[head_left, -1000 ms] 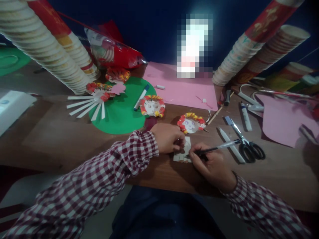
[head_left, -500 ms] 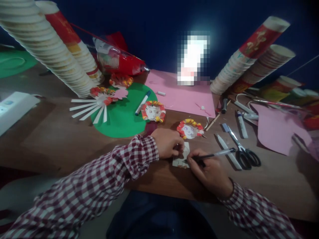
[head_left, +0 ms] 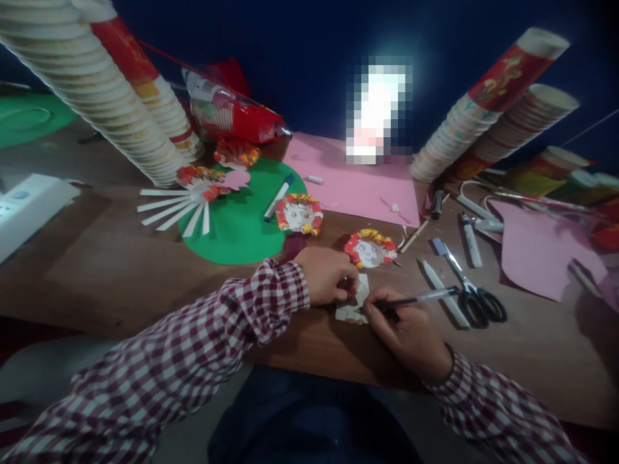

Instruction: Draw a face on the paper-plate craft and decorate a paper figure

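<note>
My right hand is closed around a slim pen with a clear barrel, tilted with its back end to the right. The pen's tip is hidden by my fingers. A small white piece of paper, with brownish marks along its near edge, lies on the table between my hands. My left hand curls over the paper's left side, fingertips bent down on it. Just beyond sits a drawn face with a red and yellow rim. A similar face lies farther left, partly on a green paper circle.
Scissors and a white pen-like tool lie right of my right hand. Behind are pink paper, a blue-capped marker and leaning paper cup stacks. More cups rise at the left, near a power strip.
The view has shifted very slightly. Both hands stay in nearly the same place over the paper, and the pen is still in my right hand.
</note>
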Motion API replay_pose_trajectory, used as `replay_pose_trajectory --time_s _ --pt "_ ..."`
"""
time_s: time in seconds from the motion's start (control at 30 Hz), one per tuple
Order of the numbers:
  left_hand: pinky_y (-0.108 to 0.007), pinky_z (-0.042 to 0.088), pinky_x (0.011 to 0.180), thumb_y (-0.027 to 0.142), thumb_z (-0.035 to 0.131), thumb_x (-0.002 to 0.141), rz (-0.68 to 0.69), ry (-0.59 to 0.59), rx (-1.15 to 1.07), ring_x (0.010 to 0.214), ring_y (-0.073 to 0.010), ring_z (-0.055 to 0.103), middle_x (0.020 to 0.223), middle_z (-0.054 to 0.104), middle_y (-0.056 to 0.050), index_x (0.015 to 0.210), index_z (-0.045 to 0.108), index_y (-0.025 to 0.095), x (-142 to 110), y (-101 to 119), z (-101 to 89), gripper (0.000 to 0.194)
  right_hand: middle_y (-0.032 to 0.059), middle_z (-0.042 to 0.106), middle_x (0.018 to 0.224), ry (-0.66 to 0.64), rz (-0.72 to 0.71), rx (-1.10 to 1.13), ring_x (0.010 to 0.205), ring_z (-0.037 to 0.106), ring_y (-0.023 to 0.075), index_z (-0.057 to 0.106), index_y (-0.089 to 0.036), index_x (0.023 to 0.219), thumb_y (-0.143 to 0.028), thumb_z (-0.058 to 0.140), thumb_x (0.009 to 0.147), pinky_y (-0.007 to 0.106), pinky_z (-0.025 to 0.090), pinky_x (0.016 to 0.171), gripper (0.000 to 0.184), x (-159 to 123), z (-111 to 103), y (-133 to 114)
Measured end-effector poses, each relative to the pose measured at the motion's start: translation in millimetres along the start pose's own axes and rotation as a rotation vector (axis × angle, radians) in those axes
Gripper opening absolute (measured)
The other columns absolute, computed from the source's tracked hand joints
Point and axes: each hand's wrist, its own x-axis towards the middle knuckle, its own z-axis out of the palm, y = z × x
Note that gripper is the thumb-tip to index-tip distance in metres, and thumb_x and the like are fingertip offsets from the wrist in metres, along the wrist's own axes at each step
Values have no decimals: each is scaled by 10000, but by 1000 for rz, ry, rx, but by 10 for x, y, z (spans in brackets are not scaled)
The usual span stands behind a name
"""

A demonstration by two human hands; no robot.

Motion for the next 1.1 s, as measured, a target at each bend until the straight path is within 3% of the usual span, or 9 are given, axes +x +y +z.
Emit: replay_pose_trajectory --time_s 0.4,0.8,1.1 --pt "-230 287 522 292 682 698 2 -7 -8 711 -112 573 775 627 53 757 691 293 5 -12 9 60 2 598 644 -32 -21 18 573 575 128 558 -191 775 -217 485 855 226 444 554 111 -6 -25 -20" --pt "-230 289 529 284 688 696 10 2 -4 718 -113 571 781 628 53 754 691 291 3 -11 12 59 1 630 679 18 -6 15 604 605 126 567 -199 791 -202 496 857 213 467 595 96 12 -12 -37" --pt "-233 280 521 329 679 706 -4 -12 -16 717 -115 575 770 623 54 754 688 291 15 -22 16 62 -4 597 644 -37 -12 47 572 575 117 566 -184 771 -180 503 842 211 440 565 95 12 -23 -22"
